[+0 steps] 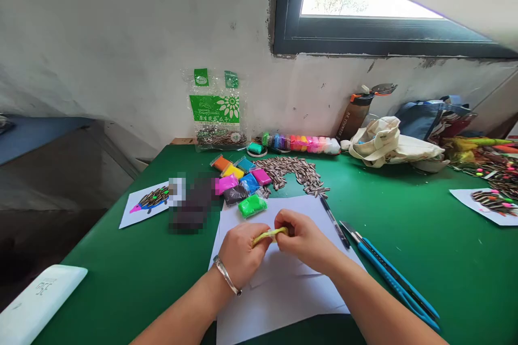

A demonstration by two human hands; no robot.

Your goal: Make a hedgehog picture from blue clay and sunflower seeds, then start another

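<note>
And it's a two-handed hold: the left hand (243, 252) pinches one end of the thin yellow packet (267, 234), the right hand (300, 238) grips the other. The packet spans the gap between them above the white paper (291, 299), long axis side to side, right end slightly higher in view. Neither hand is nearer.
</note>
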